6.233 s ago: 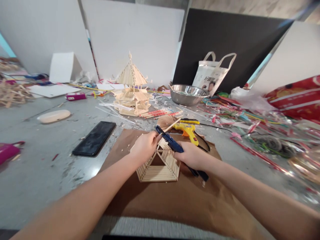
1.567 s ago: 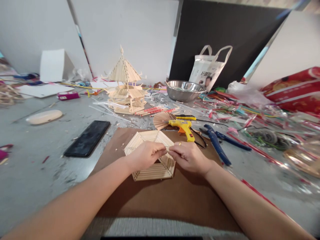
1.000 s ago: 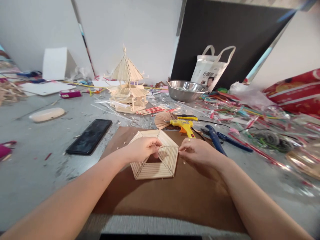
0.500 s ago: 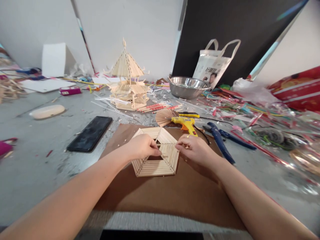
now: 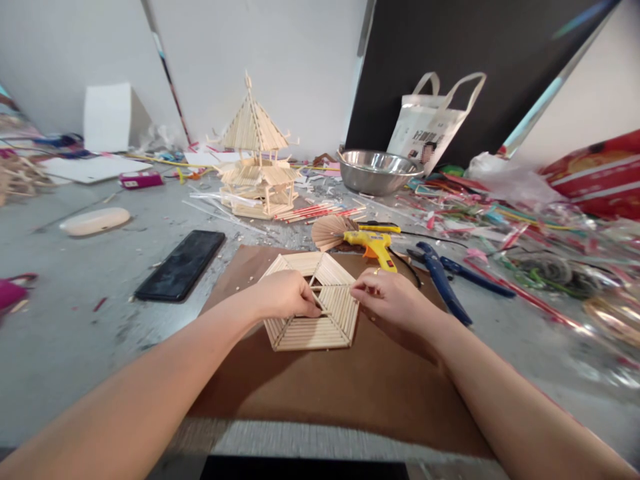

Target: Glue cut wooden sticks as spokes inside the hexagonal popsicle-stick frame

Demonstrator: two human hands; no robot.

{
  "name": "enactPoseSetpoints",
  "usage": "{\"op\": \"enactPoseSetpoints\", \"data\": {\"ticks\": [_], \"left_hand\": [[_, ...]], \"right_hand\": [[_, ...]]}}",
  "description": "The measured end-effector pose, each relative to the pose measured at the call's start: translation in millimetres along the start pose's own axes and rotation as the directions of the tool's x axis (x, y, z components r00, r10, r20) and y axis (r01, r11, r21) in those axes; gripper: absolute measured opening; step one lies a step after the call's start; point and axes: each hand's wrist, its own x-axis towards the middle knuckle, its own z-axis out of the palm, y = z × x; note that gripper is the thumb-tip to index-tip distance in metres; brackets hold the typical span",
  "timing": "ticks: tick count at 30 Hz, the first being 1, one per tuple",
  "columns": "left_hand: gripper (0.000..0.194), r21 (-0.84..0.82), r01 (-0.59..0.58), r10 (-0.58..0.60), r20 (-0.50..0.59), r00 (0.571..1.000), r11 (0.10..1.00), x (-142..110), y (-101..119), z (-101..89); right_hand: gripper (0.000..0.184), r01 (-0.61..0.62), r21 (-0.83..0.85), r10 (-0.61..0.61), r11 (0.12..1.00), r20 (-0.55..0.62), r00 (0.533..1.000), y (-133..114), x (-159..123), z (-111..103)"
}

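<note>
A flat hexagonal frame of thin wooden sticks [image 5: 311,341] lies on a brown board [image 5: 320,393]. Sticks fill its segments in rows around a dark opening in the middle. My left hand [image 5: 287,295] reaches over the left side, fingers pinched on a short wooden stick [image 5: 323,305] at the opening's edge. At the frame's right corner my right hand [image 5: 387,297] is closed, thumb and fingertips together. Whatever those fingertips hold is too small to make out. Just behind the right hand rests a yellow glue gun [image 5: 373,243].
Blue-handled pliers [image 5: 443,283] lie right of the board, a black phone [image 5: 181,265] left. Behind stand a stick-built pagoda model [image 5: 257,157] and a steel bowl [image 5: 377,172]. Red-tipped sticks [image 5: 315,212] lie between them. Plastic scraps [image 5: 545,260] cover the right side.
Both hands stay nearly in place over the hexagonal frame. The left fingertips have shifted slightly with the short stick at the opening, and less of the dark opening shows at the front.
</note>
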Motion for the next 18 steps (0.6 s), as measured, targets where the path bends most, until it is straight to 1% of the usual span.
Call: {"op": "enactPoseSetpoints", "data": {"ticks": [8, 13, 18], "left_hand": [[0.03, 0.038, 0.018, -0.019, 0.02, 1.0, 0.999, -2.4, 2.0, -1.6], [0.029, 0.048, 0.004, -0.006, 0.039, 0.999, 0.999, -3.4, 3.2, -2.4], [0.028, 0.046, 0.006, -0.007, 0.033, 0.999, 0.999, -4.7, 3.6, -2.5]], "right_hand": [[0.023, -0.002, 0.003, 0.002, 1.0, 0.003, 1.0, -0.5, -0.7, -0.2], [0.023, -0.001, 0.015, 0.001, 1.0, 0.003, 1.0, -0.1, -1.2, 0.5], [0.023, 0.005, 0.018, -0.006, 1.0, 0.013, 1.0, 0.7, -0.9, 0.2]]}}
